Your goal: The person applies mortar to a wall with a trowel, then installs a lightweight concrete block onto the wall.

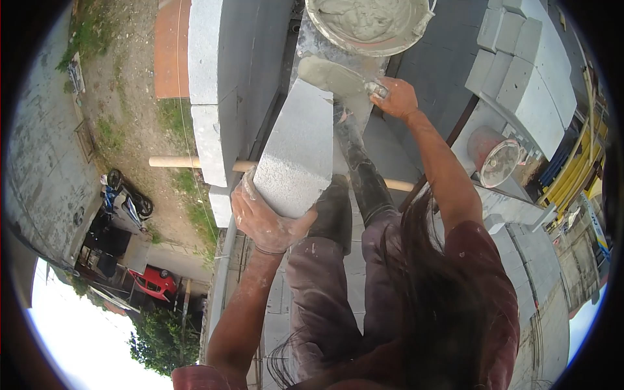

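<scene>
My left hand (pixel 263 218) grips the near end of a grey aerated concrete block (pixel 296 146) and holds it tilted in front of me. My right hand (pixel 394 97) holds a trowel (pixel 335 77) by its handle; its blade carries wet grey mortar and lies against the block's far end. Just beyond stands a round pan of mortar (pixel 368 23). My dark trousers and rubber boots (pixel 354 175) show beneath the block. My hair hangs into the lower view.
A block wall (pixel 224 84) rises at the left, with a wooden pole (pixel 175 162) sticking out from it. Stacked blocks (pixel 520 71) and a red-brown bucket (pixel 495 156) sit at the right. Far below left are a yard, a motorbike (pixel 127 198) and a red car (pixel 156 281).
</scene>
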The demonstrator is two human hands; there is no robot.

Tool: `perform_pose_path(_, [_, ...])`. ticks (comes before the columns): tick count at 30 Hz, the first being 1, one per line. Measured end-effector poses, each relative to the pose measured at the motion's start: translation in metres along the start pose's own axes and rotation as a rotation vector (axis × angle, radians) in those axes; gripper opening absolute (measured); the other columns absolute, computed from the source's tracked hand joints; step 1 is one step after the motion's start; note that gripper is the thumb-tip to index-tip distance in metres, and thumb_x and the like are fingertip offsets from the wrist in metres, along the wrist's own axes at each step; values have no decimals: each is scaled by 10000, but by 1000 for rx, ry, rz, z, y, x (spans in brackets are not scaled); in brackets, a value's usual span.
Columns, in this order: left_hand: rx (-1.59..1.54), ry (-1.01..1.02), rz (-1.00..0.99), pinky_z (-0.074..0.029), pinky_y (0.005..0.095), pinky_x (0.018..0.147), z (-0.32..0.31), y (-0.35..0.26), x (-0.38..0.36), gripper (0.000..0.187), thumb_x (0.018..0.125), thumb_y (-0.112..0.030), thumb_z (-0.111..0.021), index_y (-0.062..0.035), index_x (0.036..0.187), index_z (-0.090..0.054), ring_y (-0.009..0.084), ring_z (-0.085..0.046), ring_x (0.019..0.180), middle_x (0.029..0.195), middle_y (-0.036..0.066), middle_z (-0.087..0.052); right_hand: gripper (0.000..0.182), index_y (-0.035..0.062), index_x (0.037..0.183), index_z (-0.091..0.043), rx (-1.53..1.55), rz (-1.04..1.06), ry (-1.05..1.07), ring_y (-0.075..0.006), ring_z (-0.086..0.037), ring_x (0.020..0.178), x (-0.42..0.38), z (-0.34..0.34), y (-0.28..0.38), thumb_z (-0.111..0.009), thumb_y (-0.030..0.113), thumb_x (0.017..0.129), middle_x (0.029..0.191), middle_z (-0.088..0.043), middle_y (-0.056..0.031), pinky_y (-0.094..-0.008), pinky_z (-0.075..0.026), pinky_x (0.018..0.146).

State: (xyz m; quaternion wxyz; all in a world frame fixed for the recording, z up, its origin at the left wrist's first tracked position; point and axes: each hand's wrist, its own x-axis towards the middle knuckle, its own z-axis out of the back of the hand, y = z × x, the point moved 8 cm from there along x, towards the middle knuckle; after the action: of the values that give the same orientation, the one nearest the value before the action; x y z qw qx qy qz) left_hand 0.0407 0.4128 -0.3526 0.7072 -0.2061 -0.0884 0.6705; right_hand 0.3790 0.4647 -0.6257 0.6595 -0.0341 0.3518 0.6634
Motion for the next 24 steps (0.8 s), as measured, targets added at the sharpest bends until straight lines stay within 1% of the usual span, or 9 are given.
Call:
perform_pose_path(2, [21,2,-11,-469,551,813,-1,0,0,1057,595,-519,-813,68,1396,-452,399,-564,984,1105,220,-517,566,65,1248,-720,-51,31,-7,-352,-693,1103,-5,-2,3,-772,421,811,1260,-721,-146,-419,-544,973])
perform_pose_path(5, [-25,33,25,-468,551,810,-1,-3,8,1052,582,-499,-825,67,1391,-461,397,-568,970,1104,210,-531,538,60,1210,-726,-41,90,-109,-329,-692,1111,-32,13,9,-789,389,789,1240,-728,-135,-407,-557,951])
perform_pose_path(7, [-32,15,17,-471,542,809,-1,-11,12,1044,579,-491,-827,70,1384,-470,399,-571,959,1094,204,-538,483,59,1143,-725,-77,200,-308,-294,-702,1016,-59,37,27,-807,308,737,1108,-740,-107,-400,-572,867])
perform_pose_path(8, [-34,3,10,-473,534,807,0,-15,14,1037,576,-483,-829,73,1377,-479,401,-573,949,1083,197,-546,483,59,1143,-725,-84,201,-315,-294,-702,1016,-70,47,36,-807,308,737,1108,-740,-107,-400,-572,867])
perform_pose_path(10, [-25,-7,-6,-476,526,805,2,-19,18,1029,572,-477,-830,78,1368,-486,404,-574,942,1071,194,-549,441,68,1079,-708,-61,243,-359,-263,-677,911,-91,69,57,-804,233,682,986,-689,-74,-391,-557,787])
perform_pose_path(13, [-10,-19,-22,-481,511,800,4,-22,21,1020,572,-479,-830,85,1355,-498,408,-574,932,1053,193,-550,428,69,1050,-693,-75,269,-418,-251,-647,857,-120,92,80,-794,196,655,953,-642,-53,-389,-533,743])
perform_pose_path(14, [-6,-21,-24,-483,505,797,4,-22,21,1020,576,-488,-830,87,1352,-502,410,-573,929,1047,195,-548,417,65,1037,-690,-80,260,-390,-258,-651,885,-128,97,88,-794,189,653,985,-644,-61,-384,-531,755])
perform_pose_path(18, [-9,-21,-25,-479,517,805,3,-20,17,1044,582,-515,-829,92,1363,-493,415,-568,937,1050,196,-544,402,60,1025,-685,-63,284,-425,-267,-648,880,-155,116,111,-786,172,653,984,-634,-80,-384,-533,747])
perform_pose_path(24, [-6,-27,-26,-471,529,824,5,-20,16,1061,595,-550,-813,91,1375,-487,418,-559,957,1080,200,-539,382,58,1034,-680,-49,308,-321,-276,-645,854,-180,163,137,-764,131,669,974,-622,-87,-384,-536,702])
